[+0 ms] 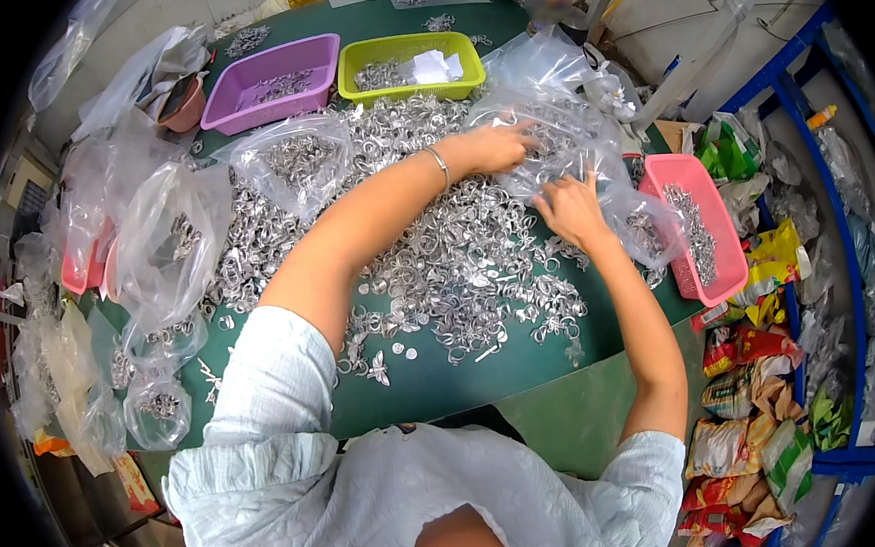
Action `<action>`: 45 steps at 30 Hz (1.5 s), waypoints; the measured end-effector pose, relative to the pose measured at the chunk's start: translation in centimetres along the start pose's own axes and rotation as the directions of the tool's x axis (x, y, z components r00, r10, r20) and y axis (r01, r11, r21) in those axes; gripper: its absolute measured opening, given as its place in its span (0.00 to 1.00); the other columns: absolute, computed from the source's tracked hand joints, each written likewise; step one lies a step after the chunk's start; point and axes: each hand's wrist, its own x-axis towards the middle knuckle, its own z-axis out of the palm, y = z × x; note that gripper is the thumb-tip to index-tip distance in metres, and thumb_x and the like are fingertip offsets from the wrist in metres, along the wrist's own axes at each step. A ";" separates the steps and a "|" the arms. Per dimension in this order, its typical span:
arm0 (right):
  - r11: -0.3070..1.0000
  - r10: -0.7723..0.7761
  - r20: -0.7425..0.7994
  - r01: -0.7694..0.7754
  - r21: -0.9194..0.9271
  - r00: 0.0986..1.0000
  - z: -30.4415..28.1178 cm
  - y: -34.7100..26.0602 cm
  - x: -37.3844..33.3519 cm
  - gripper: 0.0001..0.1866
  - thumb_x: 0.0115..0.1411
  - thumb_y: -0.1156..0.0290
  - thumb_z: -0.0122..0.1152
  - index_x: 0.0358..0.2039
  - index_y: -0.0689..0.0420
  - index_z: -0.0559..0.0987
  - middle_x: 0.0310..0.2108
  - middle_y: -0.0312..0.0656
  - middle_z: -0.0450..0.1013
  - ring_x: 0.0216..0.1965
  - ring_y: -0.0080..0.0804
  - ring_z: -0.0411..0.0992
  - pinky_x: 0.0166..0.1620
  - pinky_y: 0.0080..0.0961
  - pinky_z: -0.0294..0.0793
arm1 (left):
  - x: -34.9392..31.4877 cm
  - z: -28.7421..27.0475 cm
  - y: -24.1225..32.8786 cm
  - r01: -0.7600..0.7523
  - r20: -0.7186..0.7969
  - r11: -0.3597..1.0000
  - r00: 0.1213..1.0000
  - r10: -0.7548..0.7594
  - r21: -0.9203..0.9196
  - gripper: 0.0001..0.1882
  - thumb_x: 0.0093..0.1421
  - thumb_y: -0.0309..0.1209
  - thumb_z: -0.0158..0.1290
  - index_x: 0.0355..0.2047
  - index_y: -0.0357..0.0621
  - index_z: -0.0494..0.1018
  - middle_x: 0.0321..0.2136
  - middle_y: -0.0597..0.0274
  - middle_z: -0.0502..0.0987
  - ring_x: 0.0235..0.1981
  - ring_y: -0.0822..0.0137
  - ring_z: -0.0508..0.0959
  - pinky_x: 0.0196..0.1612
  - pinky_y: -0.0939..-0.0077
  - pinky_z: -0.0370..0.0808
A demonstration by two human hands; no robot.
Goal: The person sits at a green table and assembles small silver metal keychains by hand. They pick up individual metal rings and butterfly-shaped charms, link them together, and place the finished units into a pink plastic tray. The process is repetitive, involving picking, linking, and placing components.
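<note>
A wide heap of silver-coloured metal rings covers the middle of a green table. My left hand reaches across to a clear plastic bag of similar metal pieces at the right of the heap. Its fingers are stretched out and apart over the bag's near left part. Lower down, my right hand rests at the near side of the same bag, fingers spread. Neither hand shows a piece in its grasp, though fingertips blend into the shiny plastic.
Purple and yellow-green baskets stand beyond the heap; a pink basket sits at the right edge. Clear bags crowd the left. A blue rack and packed bags line the right side.
</note>
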 end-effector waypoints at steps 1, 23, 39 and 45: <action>0.999 0.037 0.027 -0.037 -0.013 0.999 0.1 0.6 -0.2 0.21 0.53 0.62 0.51 0.46 0.58 0.69 0.37 0.44 0.70 0.42 0.39 0.67 0.55 0.53 0.48 | -0.4 -0.1 -0.7 0.024 0.031 0.998 0.999 -0.022 -0.063 0.06 0.43 0.25 0.52 0.23 0.46 0.77 0.51 0.60 0.66 0.56 0.57 0.60 0.57 0.55 0.57; 0.708 0.264 -0.382 0.091 0.700 0.886 0.3 -7.4 -7.2 0.23 0.54 0.69 0.54 0.49 0.64 0.66 0.39 0.55 0.69 0.46 0.49 0.66 0.49 0.36 0.62 | -7.9 -5.5 11.6 0.183 -0.191 0.534 0.800 -0.568 -0.825 0.14 0.55 0.25 0.46 0.42 0.36 0.70 0.37 0.49 0.75 0.43 0.57 0.74 0.47 0.69 0.68; 0.759 -0.122 -0.507 0.409 0.507 0.853 6.2 -24.3 -11.3 0.18 0.46 0.74 0.58 0.41 0.60 0.71 0.48 0.47 0.62 0.54 0.44 0.57 0.48 0.49 0.56 | -27.6 -0.9 24.6 0.694 -0.184 0.639 0.617 -0.765 -0.332 0.13 0.46 0.19 0.51 0.35 0.40 0.69 0.37 0.56 0.67 0.47 0.55 0.67 0.57 0.49 0.53; 0.459 -0.042 -0.560 0.514 0.725 0.828 5.8 -24.9 -8.4 0.09 0.47 0.82 0.53 0.32 0.63 0.73 0.36 0.44 0.70 0.42 0.37 0.68 0.39 0.30 0.64 | -31.4 -1.7 24.7 0.813 -0.220 0.454 0.398 -0.890 -0.364 0.12 0.46 0.16 0.46 0.33 0.40 0.69 0.36 0.58 0.68 0.44 0.56 0.67 0.56 0.48 0.53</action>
